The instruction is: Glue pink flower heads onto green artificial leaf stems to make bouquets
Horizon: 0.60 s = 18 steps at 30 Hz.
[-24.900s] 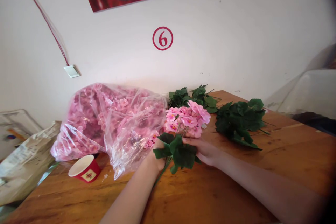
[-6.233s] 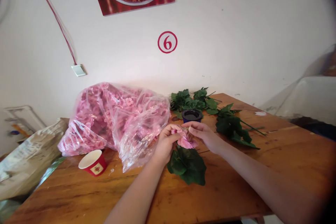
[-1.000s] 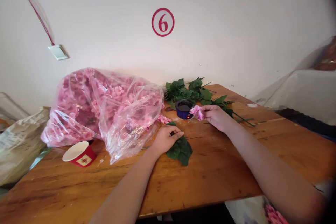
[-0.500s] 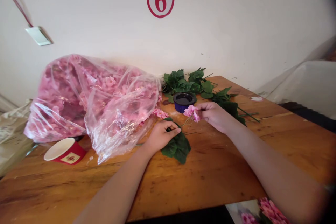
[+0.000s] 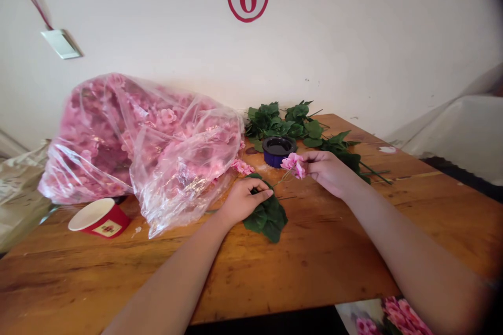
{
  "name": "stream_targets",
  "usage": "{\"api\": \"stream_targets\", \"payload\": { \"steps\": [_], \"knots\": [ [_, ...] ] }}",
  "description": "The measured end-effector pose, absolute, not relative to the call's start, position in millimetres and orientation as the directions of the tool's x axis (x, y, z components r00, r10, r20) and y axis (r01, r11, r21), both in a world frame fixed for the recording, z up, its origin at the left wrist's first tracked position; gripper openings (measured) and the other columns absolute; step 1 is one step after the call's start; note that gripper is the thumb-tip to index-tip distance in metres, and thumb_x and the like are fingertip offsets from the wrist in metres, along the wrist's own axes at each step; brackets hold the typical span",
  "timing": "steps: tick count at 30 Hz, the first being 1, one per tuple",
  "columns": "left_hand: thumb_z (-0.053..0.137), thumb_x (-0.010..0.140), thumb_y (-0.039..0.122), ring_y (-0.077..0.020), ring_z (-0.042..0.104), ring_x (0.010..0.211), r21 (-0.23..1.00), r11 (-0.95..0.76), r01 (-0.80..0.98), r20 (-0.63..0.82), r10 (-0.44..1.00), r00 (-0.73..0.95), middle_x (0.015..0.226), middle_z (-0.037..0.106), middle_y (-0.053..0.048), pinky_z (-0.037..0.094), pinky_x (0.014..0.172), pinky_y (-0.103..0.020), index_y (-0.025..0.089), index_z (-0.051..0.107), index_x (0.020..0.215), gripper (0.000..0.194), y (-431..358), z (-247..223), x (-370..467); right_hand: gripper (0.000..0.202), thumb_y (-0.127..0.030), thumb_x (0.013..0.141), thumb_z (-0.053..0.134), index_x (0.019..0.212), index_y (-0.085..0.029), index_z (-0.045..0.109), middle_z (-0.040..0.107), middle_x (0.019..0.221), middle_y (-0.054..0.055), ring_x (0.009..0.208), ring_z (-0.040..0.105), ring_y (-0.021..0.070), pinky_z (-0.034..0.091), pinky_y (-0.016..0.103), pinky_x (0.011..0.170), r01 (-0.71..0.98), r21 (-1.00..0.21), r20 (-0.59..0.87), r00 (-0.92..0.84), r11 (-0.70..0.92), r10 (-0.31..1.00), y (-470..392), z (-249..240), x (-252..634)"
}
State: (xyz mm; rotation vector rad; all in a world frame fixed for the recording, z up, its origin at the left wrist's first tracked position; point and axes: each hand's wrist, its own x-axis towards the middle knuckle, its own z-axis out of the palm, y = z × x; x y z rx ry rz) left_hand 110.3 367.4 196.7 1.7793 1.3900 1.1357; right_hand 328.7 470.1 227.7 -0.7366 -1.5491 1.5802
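Note:
Pink artificial flowers [image 5: 294,165] hang from the pinched fingertips of my right hand [image 5: 327,171], just in front of a dark blue pot [image 5: 278,152]. Thin stems run from these blossoms down to my left hand [image 5: 247,199], whose thumb and fingers are closed around them. Beneath the left hand lie green artificial leaves [image 5: 268,220], and the hand partly covers them. Another pink blossom cluster [image 5: 242,167] rests beyond the left knuckles, beside the plastic bag [image 5: 181,167] full of pink flowers.
Several bunches of green leaves [image 5: 275,123] lie at the back against the wall. A red paper cup [image 5: 113,224] leans on its side at the left. The wooden table [image 5: 306,272] has its front edge close to me, with a flower picture [image 5: 401,316] below it.
The view has shifted slightly. Both hands keep their hold on the flower and its stems, and the blossoms in the right hand have turned a little.

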Motion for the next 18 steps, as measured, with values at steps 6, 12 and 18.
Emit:
{"api": "stream_targets", "payload": {
  "steps": [6,12,18],
  "knots": [
    [0.062,0.081,0.04,-0.015,0.06,0.07,0.847,-0.26,0.463,0.253,0.964,0.08,0.078,0.068,-0.004,0.046,0.064,-0.026,0.018,0.071,0.079,0.024,366.3,196.6,109.6,0.011,-0.017,0.058,0.074,0.059,-0.019,0.063,0.066,0.069,0.004,0.07,0.062,0.0196,0.048,0.034,0.07,-0.153,-0.988,0.113,-0.53,0.035,0.84,465.9,228.4,325.0],
    [0.061,0.082,0.042,-0.015,0.06,0.074,0.849,-0.269,0.454,0.256,0.962,0.093,0.081,0.068,-0.004,0.047,0.068,-0.025,0.017,0.07,0.08,0.027,367.9,192.8,109.0,0.02,-0.029,0.067,0.075,0.065,-0.018,0.058,0.059,0.064,0.001,0.065,0.058,0.0162,0.047,0.032,0.065,-0.125,-0.991,0.111,-0.536,0.051,0.837,456.7,231.4,319.2],
    [0.061,0.083,0.044,-0.0142,0.06,0.073,0.854,-0.253,0.455,0.24,0.967,0.087,0.079,0.067,-0.003,0.046,0.067,-0.025,0.016,0.068,0.081,0.028,370.3,189.8,108.6,0.034,-0.042,0.073,0.073,0.091,-0.02,0.055,0.06,0.074,0.0,0.063,0.058,0.0148,0.046,0.028,0.059,0.053,-0.985,0.08,-0.713,0.167,0.696,450.2,235.8,324.5]
  ]
}}
